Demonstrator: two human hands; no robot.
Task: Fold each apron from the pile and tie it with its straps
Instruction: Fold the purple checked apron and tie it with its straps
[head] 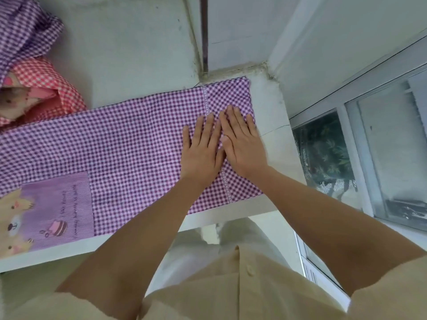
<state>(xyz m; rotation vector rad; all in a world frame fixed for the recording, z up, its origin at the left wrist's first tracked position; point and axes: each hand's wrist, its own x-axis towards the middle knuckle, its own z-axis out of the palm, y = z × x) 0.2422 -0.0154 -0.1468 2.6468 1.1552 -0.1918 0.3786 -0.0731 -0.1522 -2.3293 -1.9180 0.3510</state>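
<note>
A purple-and-white checked apron (129, 144) lies spread flat across the white table (270, 112), with a lilac printed pocket (57, 209) at its near left. My left hand (202, 148) and my right hand (242, 144) lie side by side on the apron's right end, fingers straight, palms pressing the cloth flat. A patterned trim band (225, 181) runs across the cloth under my hands. The apron's straps are hidden from view.
A pile of other aprons sits at the far left: a purple checked one (25, 33) on top of a red checked one (46, 86). A wall corner stands behind the table. A window (381, 146) runs along the right side.
</note>
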